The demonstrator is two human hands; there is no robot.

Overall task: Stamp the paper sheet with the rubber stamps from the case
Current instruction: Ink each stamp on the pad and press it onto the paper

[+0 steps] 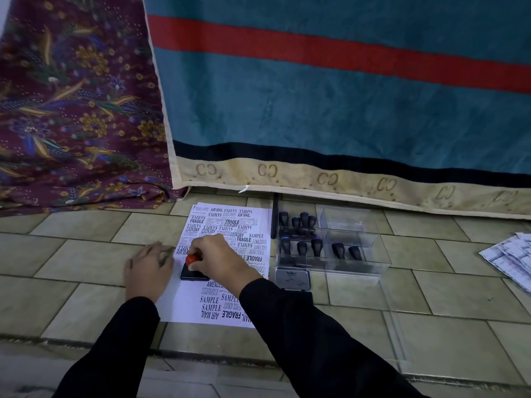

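Red-knobbed rubber stamp with a black rectangular base (pixel 193 268) stands base-down on the left middle of the white paper sheet (pixel 184 305), apparently pressed against it. Its long axis runs roughly across the sheet, left to right. The right hand (pixel 214 257) comes in from the right, and its fingers are curled around the knob from above. The left hand (pixel 148 268) lies just beside the stamp with fingers straight and flat, holding nothing, pinning the sheet's left edge to the tiled floor (pixel 373 297).

The next move is likely a straight lift, so the flat hand matters (it keeps the paper from rising with the stamp). Unprinted white lies just to the stamp's left and toward the person. The clear plastic case (pixel 344 271) of black-handled stamps (pixel 316 247) and the grey ink pad tin (pixel 292 279) sit right of the sheet, nearer the right hand.
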